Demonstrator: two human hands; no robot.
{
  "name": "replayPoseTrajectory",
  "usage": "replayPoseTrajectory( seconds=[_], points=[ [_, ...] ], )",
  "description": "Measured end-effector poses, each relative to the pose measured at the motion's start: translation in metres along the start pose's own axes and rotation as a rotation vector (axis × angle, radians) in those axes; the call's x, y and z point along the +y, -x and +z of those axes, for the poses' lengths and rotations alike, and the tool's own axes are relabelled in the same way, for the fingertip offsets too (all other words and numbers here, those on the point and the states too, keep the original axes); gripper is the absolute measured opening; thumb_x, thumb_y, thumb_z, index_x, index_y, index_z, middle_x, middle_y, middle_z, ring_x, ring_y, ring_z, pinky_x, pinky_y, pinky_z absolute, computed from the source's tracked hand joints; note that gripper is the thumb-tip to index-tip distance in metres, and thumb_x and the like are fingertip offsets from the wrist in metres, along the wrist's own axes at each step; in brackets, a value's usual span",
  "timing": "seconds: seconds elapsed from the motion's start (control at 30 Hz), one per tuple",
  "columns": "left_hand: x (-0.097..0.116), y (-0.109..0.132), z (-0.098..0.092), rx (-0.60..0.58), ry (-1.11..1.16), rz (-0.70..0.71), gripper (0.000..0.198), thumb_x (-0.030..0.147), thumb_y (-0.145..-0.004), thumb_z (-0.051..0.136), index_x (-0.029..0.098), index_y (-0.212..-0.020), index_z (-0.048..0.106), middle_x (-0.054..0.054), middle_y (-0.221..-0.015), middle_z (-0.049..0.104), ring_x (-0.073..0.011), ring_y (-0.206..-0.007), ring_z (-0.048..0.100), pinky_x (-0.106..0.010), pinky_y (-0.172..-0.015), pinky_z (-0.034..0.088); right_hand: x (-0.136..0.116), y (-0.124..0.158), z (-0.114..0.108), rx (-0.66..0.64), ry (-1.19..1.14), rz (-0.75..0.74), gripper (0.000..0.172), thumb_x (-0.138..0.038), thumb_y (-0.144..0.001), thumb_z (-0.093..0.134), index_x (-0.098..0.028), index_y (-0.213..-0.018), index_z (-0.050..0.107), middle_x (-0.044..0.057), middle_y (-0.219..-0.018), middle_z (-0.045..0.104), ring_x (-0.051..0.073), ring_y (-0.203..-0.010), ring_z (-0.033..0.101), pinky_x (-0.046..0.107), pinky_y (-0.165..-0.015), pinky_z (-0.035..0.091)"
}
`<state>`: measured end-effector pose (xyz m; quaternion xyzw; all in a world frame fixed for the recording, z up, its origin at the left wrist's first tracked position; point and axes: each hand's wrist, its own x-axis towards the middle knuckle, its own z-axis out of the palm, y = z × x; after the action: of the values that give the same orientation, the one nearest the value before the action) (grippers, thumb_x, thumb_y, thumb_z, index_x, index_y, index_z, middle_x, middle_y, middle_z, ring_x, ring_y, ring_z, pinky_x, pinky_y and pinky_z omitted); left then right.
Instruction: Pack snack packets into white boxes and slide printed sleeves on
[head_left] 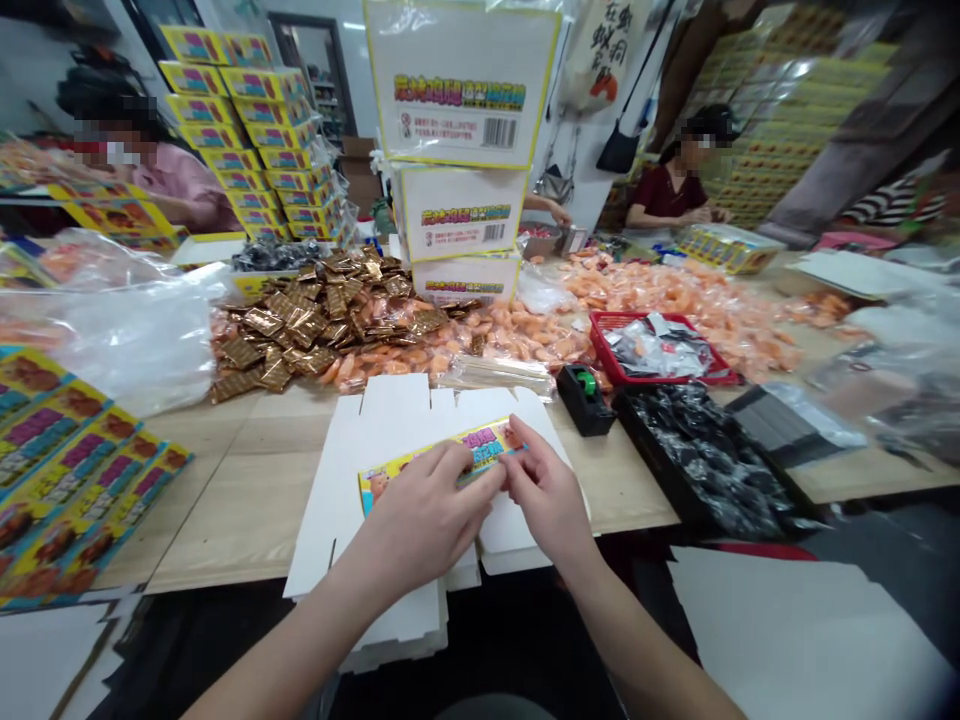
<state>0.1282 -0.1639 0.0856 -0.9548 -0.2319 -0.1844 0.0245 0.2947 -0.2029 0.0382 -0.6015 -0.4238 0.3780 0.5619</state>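
Note:
My left hand (427,515) and my right hand (551,495) are side by side over a flat white cardboard box blank (390,420) at the table's near edge. Both press on a colourful printed panel (480,445) of that blank, fingers curled and pinching at its folded edge. The left hand covers the panel's middle; the right hand's fingertips touch its right end. More white blanks (409,625) lie stacked underneath, hanging over the table edge.
Gold packets (315,320) and orange snack packets (675,290) are heaped behind. Stacked white cartons (461,140) stand centre. A tape dispenser (585,395), red basket (660,350) and black tray (697,455) lie right. Printed box sheets (67,470) lie left. Two people sit across.

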Motion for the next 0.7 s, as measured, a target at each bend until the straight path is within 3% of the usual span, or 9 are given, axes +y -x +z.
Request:
replayPoseTrajectory(
  seconds=[0.2,0.33,0.4,0.53,0.63,0.7],
  points=[
    [-0.001,-0.003,-0.001,-0.049,0.044,-0.123,0.035,0.032,-0.096,0.044,0.022,-0.129,0.050,-0.013,-0.124,0.050,-0.0290,-0.109,0.050,-0.045,-0.088,0.050,0.013,0.004,-0.001,-0.061,-0.074,-0.022,0.054,-0.038,-0.091,0.054,-0.021,-0.141,0.046,0.001,-0.075,0.060,0.016,-0.071,0.058,0.032,-0.070,0.050],
    [0.001,-0.014,0.004,-0.044,0.096,-0.244,0.028,0.028,-0.098,0.040,0.024,-0.120,0.057,-0.011,-0.137,0.046,-0.0297,-0.119,0.045,-0.047,-0.095,0.046,0.021,0.010,-0.007,-0.094,-0.109,-0.090,0.057,-0.035,-0.093,0.052,-0.024,-0.146,0.035,0.000,-0.078,0.060,0.016,-0.075,0.058,0.034,-0.076,0.049],
    [0.004,-0.023,0.008,-0.006,0.099,-0.329,0.021,0.031,-0.096,0.047,0.021,-0.109,0.060,-0.011,-0.131,0.052,-0.0298,-0.114,0.047,-0.047,-0.094,0.046,0.024,0.012,-0.007,-0.085,-0.096,-0.107,0.059,-0.033,-0.093,0.052,-0.026,-0.147,0.030,-0.002,-0.077,0.059,0.015,-0.075,0.057,0.034,-0.079,0.048],
    [0.011,-0.036,0.015,0.017,0.039,-0.479,0.019,0.036,-0.088,0.062,0.019,-0.092,0.056,-0.007,-0.099,0.064,-0.0277,-0.095,0.051,-0.043,-0.082,0.047,0.029,0.012,0.000,-0.060,-0.104,-0.105,0.062,-0.031,-0.094,0.049,-0.025,-0.149,0.022,-0.003,-0.075,0.058,0.014,-0.073,0.056,0.032,-0.076,0.048],
    [0.014,-0.036,0.018,0.002,-0.055,-0.456,0.022,0.037,-0.087,0.063,0.018,-0.095,0.054,-0.006,-0.095,0.063,-0.0280,-0.093,0.051,-0.042,-0.079,0.047,0.035,0.013,0.000,-0.092,-0.119,-0.083,0.068,-0.031,-0.093,0.050,-0.025,-0.151,0.014,-0.003,-0.077,0.061,0.015,-0.075,0.059,0.033,-0.078,0.048],
    [0.016,-0.035,0.020,0.006,-0.127,-0.427,0.025,0.036,-0.086,0.064,0.017,-0.100,0.054,-0.007,-0.100,0.063,-0.0288,-0.096,0.051,-0.043,-0.079,0.046,0.046,0.008,-0.016,-0.114,-0.068,-0.057,0.076,-0.032,-0.090,0.054,-0.025,-0.152,0.010,-0.003,-0.080,0.064,0.016,-0.077,0.061,0.034,-0.080,0.049]
  ],
)
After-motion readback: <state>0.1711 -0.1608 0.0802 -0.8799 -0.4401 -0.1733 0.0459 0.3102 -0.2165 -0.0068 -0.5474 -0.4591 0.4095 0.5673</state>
